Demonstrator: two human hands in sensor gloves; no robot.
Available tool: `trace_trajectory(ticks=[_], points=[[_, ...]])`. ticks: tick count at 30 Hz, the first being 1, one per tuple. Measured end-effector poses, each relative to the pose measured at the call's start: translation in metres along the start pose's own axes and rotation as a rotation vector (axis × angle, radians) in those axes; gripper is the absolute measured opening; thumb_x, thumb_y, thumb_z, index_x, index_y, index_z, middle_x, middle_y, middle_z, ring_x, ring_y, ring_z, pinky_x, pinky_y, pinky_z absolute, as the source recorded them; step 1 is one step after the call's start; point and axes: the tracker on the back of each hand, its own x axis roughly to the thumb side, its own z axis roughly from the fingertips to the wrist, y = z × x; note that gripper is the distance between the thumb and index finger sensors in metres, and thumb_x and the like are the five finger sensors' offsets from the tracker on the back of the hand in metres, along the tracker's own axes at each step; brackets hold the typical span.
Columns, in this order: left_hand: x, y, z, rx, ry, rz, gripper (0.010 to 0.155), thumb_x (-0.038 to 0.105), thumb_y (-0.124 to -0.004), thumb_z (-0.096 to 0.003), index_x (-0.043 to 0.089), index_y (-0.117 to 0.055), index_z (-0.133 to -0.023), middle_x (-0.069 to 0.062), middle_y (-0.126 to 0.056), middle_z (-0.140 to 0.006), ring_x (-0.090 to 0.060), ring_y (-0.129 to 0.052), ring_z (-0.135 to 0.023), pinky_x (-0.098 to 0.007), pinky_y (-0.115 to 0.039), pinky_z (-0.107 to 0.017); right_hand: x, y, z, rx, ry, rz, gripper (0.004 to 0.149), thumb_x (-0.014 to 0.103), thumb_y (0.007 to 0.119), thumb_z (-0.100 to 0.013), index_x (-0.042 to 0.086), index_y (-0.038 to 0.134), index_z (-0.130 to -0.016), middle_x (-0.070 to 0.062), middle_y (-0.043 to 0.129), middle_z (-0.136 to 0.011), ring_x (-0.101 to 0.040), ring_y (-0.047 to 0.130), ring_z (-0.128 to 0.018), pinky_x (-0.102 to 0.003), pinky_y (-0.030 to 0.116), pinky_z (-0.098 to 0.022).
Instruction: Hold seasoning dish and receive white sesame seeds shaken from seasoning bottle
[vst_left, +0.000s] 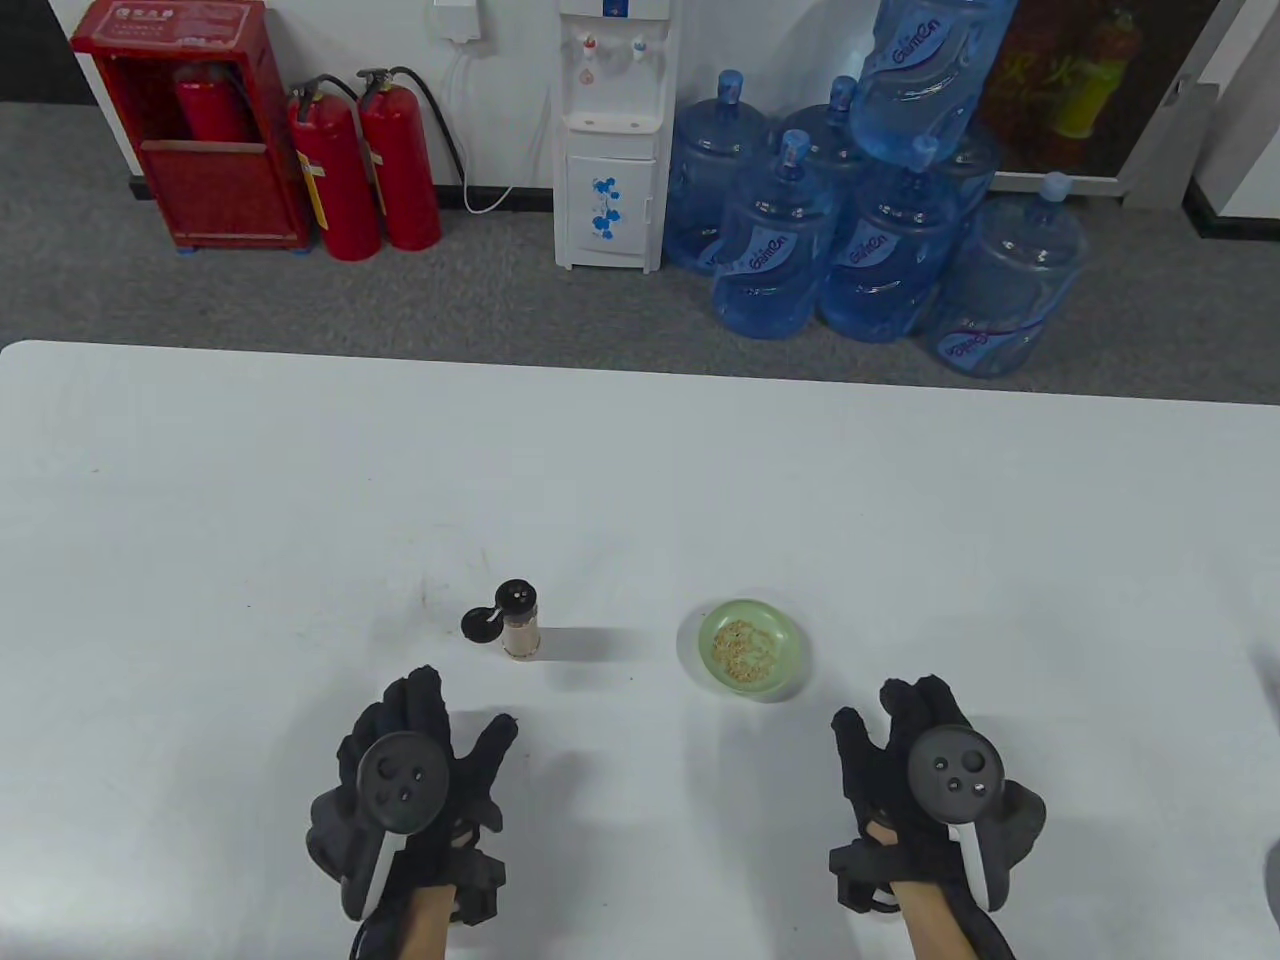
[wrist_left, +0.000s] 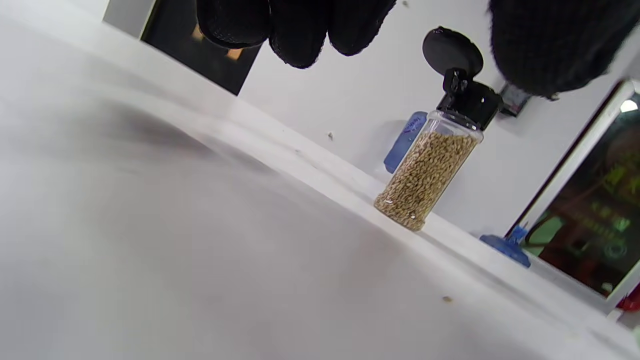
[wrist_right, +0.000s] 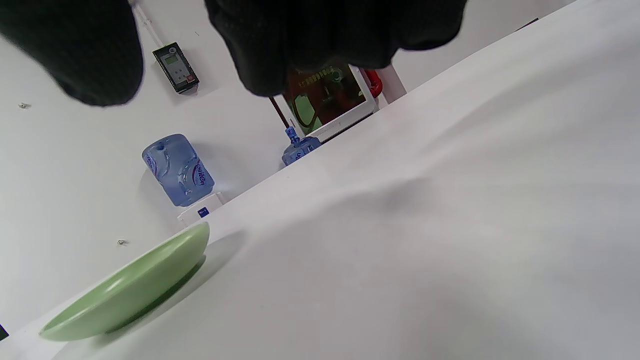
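Table cam high, looking down the white table (vst_left: 640, 480) toward far wall; wrist cams low, near tabletop, tilted, facing same wall; all share the tabletop.

Beyond our white desk (vst_left: 640, 480) we see grey carpet (vst_left: 500, 300), red fire extinguishers (vst_left: 365, 165), a white water dispenser (vst_left: 610, 135) and blue water jugs (vst_left: 860, 220).
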Motion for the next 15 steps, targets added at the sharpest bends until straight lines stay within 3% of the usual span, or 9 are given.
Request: trace_trajectory(ticks=[6,15], points=[[0.01,0.007,0.005,0.071,-0.056,-0.174,0.087,0.071,-0.079,-0.0395,0.026,-0.055,-0.11,-0.003,-0.054,-0.115,-0.042,-0.054,-0.109,-0.066,-0.04,-0.079,0.004,0.002,0.002,-0.004,-0.028,0.036,0.076,0.068,0.077,-0.043,0.019,0.064,-0.1,-0.005,0.043,-0.112,-0.036,0.052,-0.102,-0.053,0.049,-0.077],[0.012,0.008,0.007,0.085,-0.063,-0.166,0.086,0.071,-0.079,-0.0395,0.026,-0.056,-0.11,-0.003,-0.055,-0.115,-0.041,-0.054,-0.109,-0.066,-0.039,-0.079,0.005,0.003,0.004,-0.001,-0.037,0.038,0.076,0.067,0.077,-0.043,0.018,0.064,-0.1,-0.005,0.043,-0.112,-0.036,0.052,-0.102,-0.054,0.049,-0.077]])
